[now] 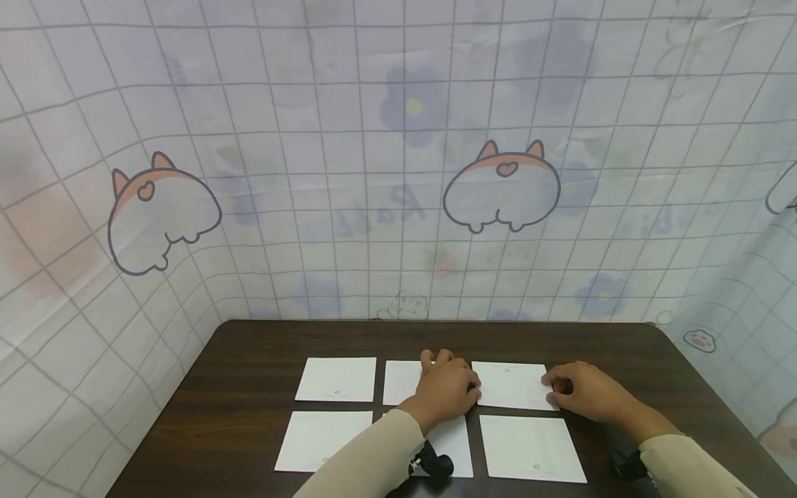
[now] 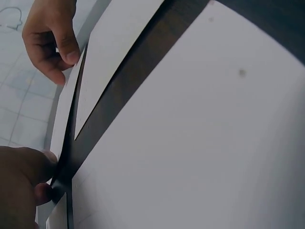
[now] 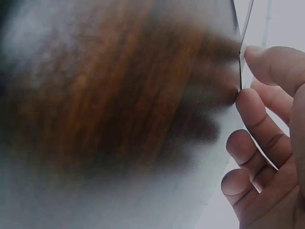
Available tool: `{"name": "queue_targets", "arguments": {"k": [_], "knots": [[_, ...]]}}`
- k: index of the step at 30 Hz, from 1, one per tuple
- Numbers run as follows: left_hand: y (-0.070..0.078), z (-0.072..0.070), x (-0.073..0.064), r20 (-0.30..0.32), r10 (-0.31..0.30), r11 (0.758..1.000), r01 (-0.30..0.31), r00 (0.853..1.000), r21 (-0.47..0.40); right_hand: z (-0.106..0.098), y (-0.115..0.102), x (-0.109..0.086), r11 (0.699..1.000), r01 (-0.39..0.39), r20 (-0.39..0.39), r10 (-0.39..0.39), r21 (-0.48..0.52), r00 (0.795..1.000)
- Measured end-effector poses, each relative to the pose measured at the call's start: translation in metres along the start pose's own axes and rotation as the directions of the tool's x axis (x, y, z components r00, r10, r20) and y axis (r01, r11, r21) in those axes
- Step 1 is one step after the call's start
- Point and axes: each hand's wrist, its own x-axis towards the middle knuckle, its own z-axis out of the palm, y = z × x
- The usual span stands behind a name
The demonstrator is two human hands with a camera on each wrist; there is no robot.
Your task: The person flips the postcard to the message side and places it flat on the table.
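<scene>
Six white paper sheets lie on the dark wooden table (image 1: 205, 408) in two rows, each with small faint print. My left hand (image 1: 445, 393) reaches over the middle column and covers part of the back middle sheet (image 1: 398, 382). Its thumb and fingertips pinch the left edge of the back right sheet (image 1: 512, 386). At that sheet's opposite edge is my right hand (image 1: 588, 393), thumb and index finger pinching it near the corner. In the right wrist view the remaining fingers (image 3: 240, 145) of this hand curl loosely beside the edge, over the tabletop.
The front right sheet (image 1: 532, 448) lies just below the held one, with narrow dark gaps between sheets. To the left are the back left sheet (image 1: 336, 379) and front left sheet (image 1: 324, 439). My left forearm crosses the front middle sheet (image 1: 457, 446). A grid-patterned curtain (image 1: 349, 173) surrounds the table.
</scene>
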Motion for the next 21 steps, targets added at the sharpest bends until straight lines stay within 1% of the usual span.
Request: {"name": "queue_targets", "arguments": {"k": [6,10,15,18,21], "knots": [[-0.003,-0.001,-0.001,0.008,-0.009,0.998,0.009,1.0,-0.058,-0.001,-0.003,-0.002,1.0,-0.011,-0.038,0.011,0.019,0.999],[-0.008,-0.003,-0.004,0.017,0.004,0.998,-0.003,1.0,-0.056,-0.002,-0.006,-0.002,1.0,-0.029,-0.06,0.029,0.001,0.998],[-0.018,-0.019,-0.013,0.02,0.019,0.999,-0.018,1.0,-0.045,-0.004,-0.012,-0.001,0.997,-0.066,-0.076,0.063,-0.039,0.995],[-0.025,-0.03,-0.02,0.006,0.025,0.998,-0.025,1.0,-0.056,-0.005,-0.016,-0.002,0.996,-0.078,-0.075,0.073,-0.054,0.995],[-0.034,-0.035,-0.026,-0.009,0.026,0.999,-0.027,1.0,-0.043,-0.005,-0.02,-0.002,0.994,-0.081,-0.08,0.074,-0.077,0.994]]}}
